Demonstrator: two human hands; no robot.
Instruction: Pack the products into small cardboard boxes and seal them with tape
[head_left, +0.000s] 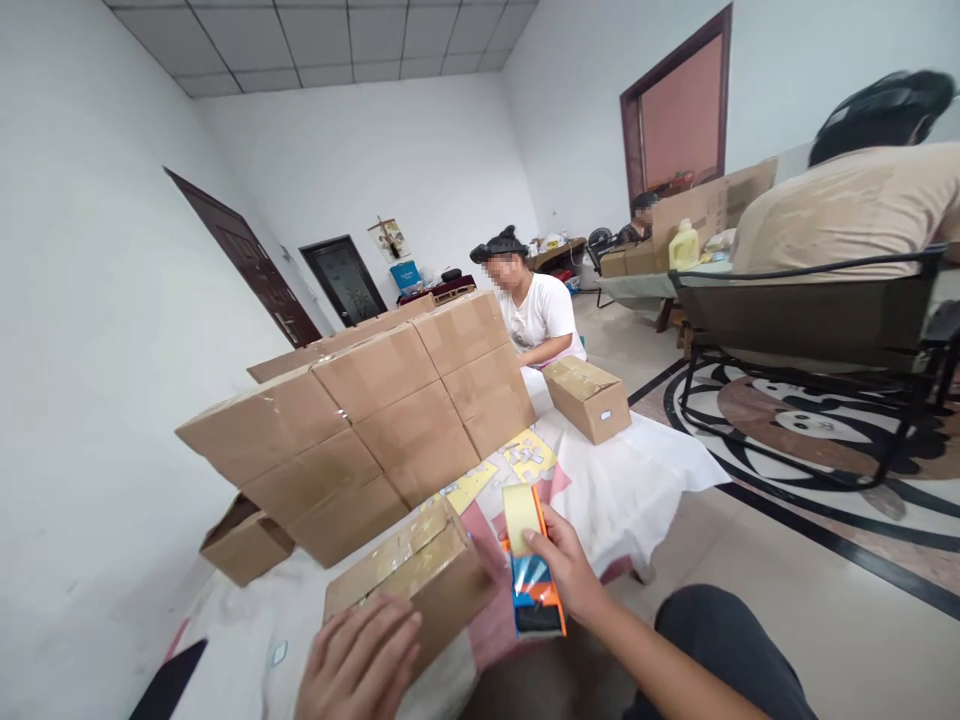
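My right hand (pixel 564 562) is closed around a tape dispenser (pixel 534 585) with orange and blue parts and a roll of pale yellowish tape at its top. Just left of it, a cardboard box (pixel 442 575) lies on the cloth-covered table, clear tape running along the seam of its top. My left hand (pixel 364 655) rests on the near part of that box, palm down, fingers stretched out and holding nothing. The dispenser is held beside the box's right end; whether they touch I cannot tell.
Stacked cardboard boxes (pixel 405 410) form a wall behind. Another taped box (pixel 589 398) stands at the table's right, an open box (pixel 247 540) at the left. A person in a white shirt (pixel 544 310) sits beyond; another sits in a folding chair (pixel 802 320) at right.
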